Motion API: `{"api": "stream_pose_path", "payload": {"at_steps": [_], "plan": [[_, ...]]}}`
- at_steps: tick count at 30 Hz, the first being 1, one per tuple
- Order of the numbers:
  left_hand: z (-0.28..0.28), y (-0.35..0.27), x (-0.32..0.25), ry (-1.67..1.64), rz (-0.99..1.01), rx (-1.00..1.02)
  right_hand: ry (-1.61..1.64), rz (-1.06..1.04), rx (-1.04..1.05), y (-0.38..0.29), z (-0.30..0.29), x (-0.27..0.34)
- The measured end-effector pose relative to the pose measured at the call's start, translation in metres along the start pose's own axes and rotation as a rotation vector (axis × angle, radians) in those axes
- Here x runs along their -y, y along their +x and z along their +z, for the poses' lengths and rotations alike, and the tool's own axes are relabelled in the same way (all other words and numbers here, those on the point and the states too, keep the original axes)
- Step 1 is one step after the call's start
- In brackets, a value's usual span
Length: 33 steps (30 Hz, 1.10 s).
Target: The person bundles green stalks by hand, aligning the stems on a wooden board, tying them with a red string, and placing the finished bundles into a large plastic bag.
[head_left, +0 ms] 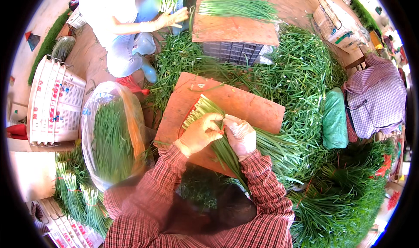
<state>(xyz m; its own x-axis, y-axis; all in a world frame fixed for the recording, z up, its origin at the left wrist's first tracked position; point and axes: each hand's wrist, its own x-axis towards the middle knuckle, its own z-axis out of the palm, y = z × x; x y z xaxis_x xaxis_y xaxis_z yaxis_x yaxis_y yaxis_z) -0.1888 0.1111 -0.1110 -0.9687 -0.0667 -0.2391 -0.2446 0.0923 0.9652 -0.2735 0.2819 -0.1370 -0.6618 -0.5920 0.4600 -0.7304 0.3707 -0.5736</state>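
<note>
A bunch of garlic chives (278,148) lies slantwise over a tilted reddish wooden board (250,105), its pale stem ends at the upper left and its green leaves hanging past the lower right edge. Both my hands are gloved and meet above the bunch. Fingertips of my left hand (202,134) pinch one side of a thin red tie (223,129). From the other side, my right hand (240,136) grips the same tie. How far it goes round the stems is hidden by my fingers. A few cut stem bits (201,85) lie on the board's far part.
Loose chive leaves (304,84) cover the floor around the board. Left stands a clear plastic bag of chives (113,143) beside stacked white crates (57,104). Tied bundles (330,199) lie at right. Across from me, a person (124,35) sits near another board (235,32) on a dark crate (229,53).
</note>
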Motion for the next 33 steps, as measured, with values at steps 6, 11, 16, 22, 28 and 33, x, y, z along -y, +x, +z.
{"api": "stream_pose_path", "payload": {"at_steps": [6, 11, 16, 22, 28, 33], "plan": [[0.001, 0.005, 0.0, 0.008, -0.081, -0.012, -0.057, -0.024, 0.025, 0.005, -0.007, 0.01], [0.002, 0.015, -0.001, 0.186, -0.153, -0.056, 0.059, -0.007, 0.03, 0.003, -0.006, 0.011], [-0.003, 0.023, -0.018, 0.249, -0.288, 0.014, 0.263, 0.041, 0.077, 0.003, -0.015, 0.013], [-0.01, 0.025, -0.018, 0.204, -0.265, 0.061, 0.181, -0.059, 0.271, 0.008, -0.027, 0.003], [-0.014, 0.021, -0.035, 0.063, -0.296, -0.007, 0.847, 0.523, 0.081, -0.021, 0.002, -0.013], [-0.006, 0.043, -0.025, 0.738, 0.545, -0.233, 0.751, 0.575, 0.146, -0.017, -0.009, 0.006]]}}
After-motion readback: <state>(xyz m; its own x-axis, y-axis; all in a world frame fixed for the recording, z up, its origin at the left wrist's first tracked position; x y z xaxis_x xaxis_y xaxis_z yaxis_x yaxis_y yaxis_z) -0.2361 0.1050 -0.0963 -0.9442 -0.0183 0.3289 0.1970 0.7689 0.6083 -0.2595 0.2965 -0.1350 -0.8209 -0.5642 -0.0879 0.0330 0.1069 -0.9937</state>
